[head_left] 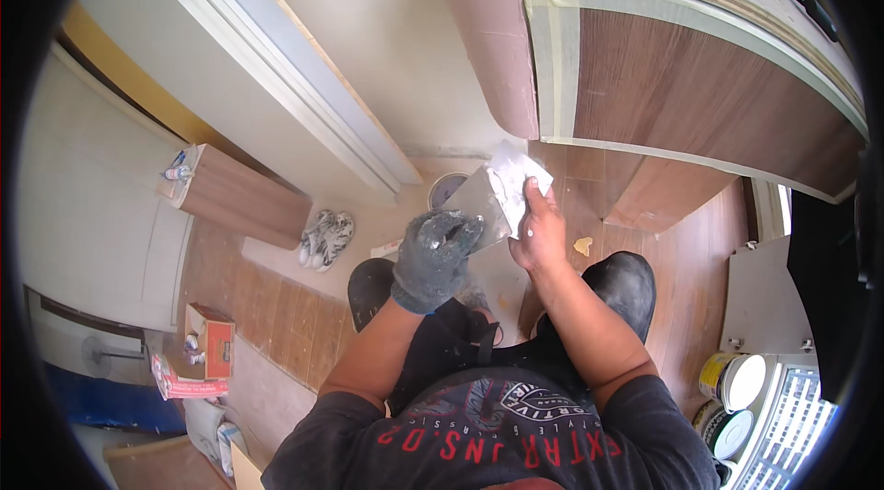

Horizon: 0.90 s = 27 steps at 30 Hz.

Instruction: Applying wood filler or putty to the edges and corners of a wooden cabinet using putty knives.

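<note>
Right gap: open plank floor (589, 179) between the right hand (541, 230) and the wood-grain block (668, 191) at centre right.
Upper right: blocked by the taped panel (691, 75) and its pink rounded end (485, 39).
Upper left: the slanting white moulding (262, 71) bars the way.
Left gap: passage between the left hand (435, 255) and the pair of shoes (327, 239).
Below: knees (622, 292) flank the forearms (589, 324).

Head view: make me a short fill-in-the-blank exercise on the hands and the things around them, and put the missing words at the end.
1. The left hand, at the flat metal blade, wears a dark grey ____.
2. The bare hand, with its thumb on the white material, is the person's ____ hand.
3. The patterned shoes are to the ____ of both hands in the picture.

Missing words: glove; right; left.
</note>
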### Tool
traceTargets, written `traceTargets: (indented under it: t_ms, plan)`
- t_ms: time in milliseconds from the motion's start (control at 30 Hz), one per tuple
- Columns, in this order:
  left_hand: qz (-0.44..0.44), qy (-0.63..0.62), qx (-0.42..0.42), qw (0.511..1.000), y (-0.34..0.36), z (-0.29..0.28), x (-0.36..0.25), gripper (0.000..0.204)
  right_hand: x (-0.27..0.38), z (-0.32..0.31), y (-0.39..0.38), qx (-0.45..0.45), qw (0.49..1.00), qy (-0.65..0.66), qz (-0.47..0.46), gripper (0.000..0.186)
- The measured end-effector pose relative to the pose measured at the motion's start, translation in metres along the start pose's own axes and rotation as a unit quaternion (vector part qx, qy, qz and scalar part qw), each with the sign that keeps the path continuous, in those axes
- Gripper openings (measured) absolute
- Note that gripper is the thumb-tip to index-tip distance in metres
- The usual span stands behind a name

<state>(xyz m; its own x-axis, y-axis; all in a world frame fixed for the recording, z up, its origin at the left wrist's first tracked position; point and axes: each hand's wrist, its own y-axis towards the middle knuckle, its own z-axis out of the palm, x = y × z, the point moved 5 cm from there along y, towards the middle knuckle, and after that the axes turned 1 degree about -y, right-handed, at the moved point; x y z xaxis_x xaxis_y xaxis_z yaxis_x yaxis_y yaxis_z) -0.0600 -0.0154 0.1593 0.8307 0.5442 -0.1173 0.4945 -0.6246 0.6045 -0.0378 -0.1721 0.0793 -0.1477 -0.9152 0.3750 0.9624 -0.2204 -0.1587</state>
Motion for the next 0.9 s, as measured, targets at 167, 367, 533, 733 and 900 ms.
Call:
traceTargets:
  t_ms: [167,367,533,733,900]
  plan:
    - [-0.005,0.003,0.021,1.000,0.006,-0.003,-0.007,0.049,0.003,0.000,-0.001,0.037,0.999,-0.008,-0.033,0.031]
    - [-0.058,0.002,0.077,0.995,0.012,-0.005,-0.004,0.050,0.002,-0.004,0.000,0.041,0.999,0.003,-0.024,0.031]
    - [-0.096,-0.004,0.067,0.993,0.003,0.001,0.013,0.049,-0.002,-0.004,0.000,0.038,0.999,-0.009,-0.023,0.032]
    - [-0.126,0.035,0.092,0.987,-0.010,0.007,0.045,0.048,0.003,0.008,-0.004,0.089,0.996,-0.022,0.008,0.036]
    - [-0.242,-0.152,-0.015,0.958,-0.022,0.004,0.074,0.022,0.000,0.001,0.002,0.089,0.995,-0.027,0.040,0.041]
